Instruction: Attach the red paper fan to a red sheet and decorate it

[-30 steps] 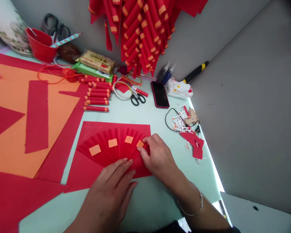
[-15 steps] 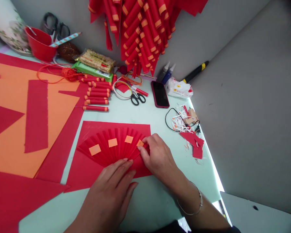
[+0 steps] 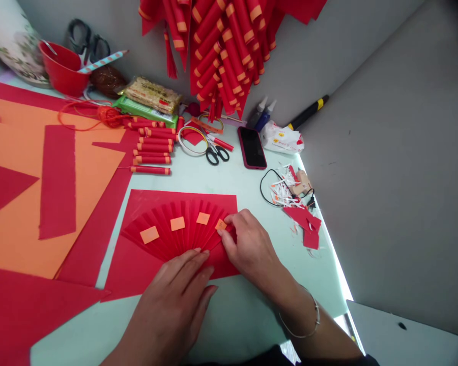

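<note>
A pleated red paper fan (image 3: 168, 216) lies spread on a flat red sheet (image 3: 130, 274). Across its folds sit several orange paper pieces, one of them (image 3: 149, 235) near the left end. My right hand (image 3: 248, 241) pinches the rightmost orange piece (image 3: 221, 224) between thumb and forefinger, at the fan's right edge. My left hand (image 3: 175, 295) lies over the lower middle of the fan, fingers stretched out, their tips on the folds; it covers the fan's bottom point.
Red rolls (image 3: 152, 151), tape (image 3: 193, 141), small scissors (image 3: 217, 154) and a phone (image 3: 252, 148) lie behind the fan. Paper scraps and a glue gun (image 3: 301, 183) are at right. Orange paper (image 3: 15, 137) and red sheets cover the left. Red roll decorations (image 3: 229, 56) hang above.
</note>
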Motion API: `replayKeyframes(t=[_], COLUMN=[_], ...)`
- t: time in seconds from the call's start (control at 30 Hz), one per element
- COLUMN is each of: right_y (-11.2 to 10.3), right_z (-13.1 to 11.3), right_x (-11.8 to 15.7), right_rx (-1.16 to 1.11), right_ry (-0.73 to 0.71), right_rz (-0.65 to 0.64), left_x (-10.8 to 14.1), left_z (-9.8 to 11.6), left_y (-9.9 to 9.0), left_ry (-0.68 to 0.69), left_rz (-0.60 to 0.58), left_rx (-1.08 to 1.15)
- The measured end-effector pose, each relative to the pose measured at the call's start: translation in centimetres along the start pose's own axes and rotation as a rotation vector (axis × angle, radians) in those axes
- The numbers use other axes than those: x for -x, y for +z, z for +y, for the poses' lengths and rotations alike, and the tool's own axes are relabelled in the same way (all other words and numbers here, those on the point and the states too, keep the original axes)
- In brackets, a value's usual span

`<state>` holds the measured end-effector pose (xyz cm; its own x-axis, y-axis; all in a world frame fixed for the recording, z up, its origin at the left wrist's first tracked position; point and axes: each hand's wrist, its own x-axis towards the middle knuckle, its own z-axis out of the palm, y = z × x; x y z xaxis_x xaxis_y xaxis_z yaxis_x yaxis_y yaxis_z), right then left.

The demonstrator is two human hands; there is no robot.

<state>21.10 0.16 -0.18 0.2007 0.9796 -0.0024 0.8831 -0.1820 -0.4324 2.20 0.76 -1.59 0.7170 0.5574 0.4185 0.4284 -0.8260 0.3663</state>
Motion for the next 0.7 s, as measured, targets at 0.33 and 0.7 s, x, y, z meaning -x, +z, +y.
replayKeyframes(t=[0.33, 0.7], right_y=[-1.6, -0.2], right_z=[1.6, 0.8], right_x=[-0.5, -0.8], right_rx=[-0.058, -0.189], right_ry=[-0.001, -0.247], right_rz=[0.117, 0.189], left_x=[0.2, 0.0], left_z=[0.0, 0.7], left_y=[0.2, -0.7], left_ry=[-0.002, 0.016], left_rz=[-0.012, 0.057], left_rx=[0.046, 0.149])
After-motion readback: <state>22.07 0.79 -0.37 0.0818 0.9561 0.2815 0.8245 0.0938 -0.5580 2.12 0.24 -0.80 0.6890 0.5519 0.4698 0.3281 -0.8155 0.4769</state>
